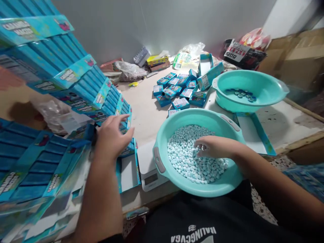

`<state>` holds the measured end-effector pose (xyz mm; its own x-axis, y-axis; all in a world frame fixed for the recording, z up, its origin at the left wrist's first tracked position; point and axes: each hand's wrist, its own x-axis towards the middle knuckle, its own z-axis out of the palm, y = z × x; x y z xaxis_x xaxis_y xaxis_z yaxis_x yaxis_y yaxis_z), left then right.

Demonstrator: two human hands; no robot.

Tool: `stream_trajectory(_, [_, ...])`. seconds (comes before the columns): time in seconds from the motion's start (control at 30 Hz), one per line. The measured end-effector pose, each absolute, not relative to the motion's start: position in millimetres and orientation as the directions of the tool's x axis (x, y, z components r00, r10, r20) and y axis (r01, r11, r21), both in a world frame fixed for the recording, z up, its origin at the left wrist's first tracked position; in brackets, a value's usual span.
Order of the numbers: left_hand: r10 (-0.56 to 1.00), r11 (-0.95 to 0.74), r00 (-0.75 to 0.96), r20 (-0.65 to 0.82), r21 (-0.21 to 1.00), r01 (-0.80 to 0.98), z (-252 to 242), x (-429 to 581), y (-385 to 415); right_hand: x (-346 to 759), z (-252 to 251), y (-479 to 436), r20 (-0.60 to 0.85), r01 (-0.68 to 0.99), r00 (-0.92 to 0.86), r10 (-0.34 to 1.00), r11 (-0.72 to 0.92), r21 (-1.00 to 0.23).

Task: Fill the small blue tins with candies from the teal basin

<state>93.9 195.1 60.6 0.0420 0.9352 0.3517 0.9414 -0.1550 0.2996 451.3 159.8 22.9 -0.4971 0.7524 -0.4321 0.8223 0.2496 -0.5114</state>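
Observation:
My right hand (214,147) is inside a turquoise basin (229,180), its fingers curled among small white and pale-blue candies (186,160). How many candies it grips is hidden by the fingers. Over on the left, my left hand (113,135) has thumb and fingers apart and holds nothing. It is beside a tall stack of blue display boxes (83,81) packed with small cartons. Below that hand lies an open blue display tray (129,172), with a few cartons at its far end. A white scale (150,165) sits between this tray and the basin.
Small blue cartons (181,87) lie heaped behind the basin. A second turquoise basin (253,84) holds round blue-and-clear pieces. One empty blue tray (253,131) rests at the right. More packed boxes (32,158) stand at lower left, and cardboard boxes (298,60) at far right.

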Motion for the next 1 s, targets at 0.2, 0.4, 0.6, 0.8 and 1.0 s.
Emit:
stream_trajectory(0.2, [0.962,-0.236,0.274,0.007,0.530,0.814,23,212,319,444,25,154,-0.274,0.749,-0.585,0.763,0.378,-0.544])
stream_trajectory(0.4, [0.931,-0.122,0.281,-0.234,0.528,0.841,-16,246,362,415,13,107,-0.111,0.636,-0.742,0.661,0.642,-0.428])
stream_trajectory(0.6, [0.990,-0.002,0.092,-0.106,0.644,0.765,1,209,345,428,-21,149,-0.231,0.646,-0.762,0.605,0.733,-0.213])
stream_trajectory(0.8, [0.908,-0.188,-0.300,0.292,0.925,0.330,43,192,262,444,-16,228,-0.162,0.654,-0.756,0.634,0.720,-0.233])
stream_trajectory(1.0, [0.975,-0.128,-0.145,0.170,0.957,0.261,33,240,165,449,-9,207,-0.297,0.738,-0.674,0.676,0.605,-0.299])
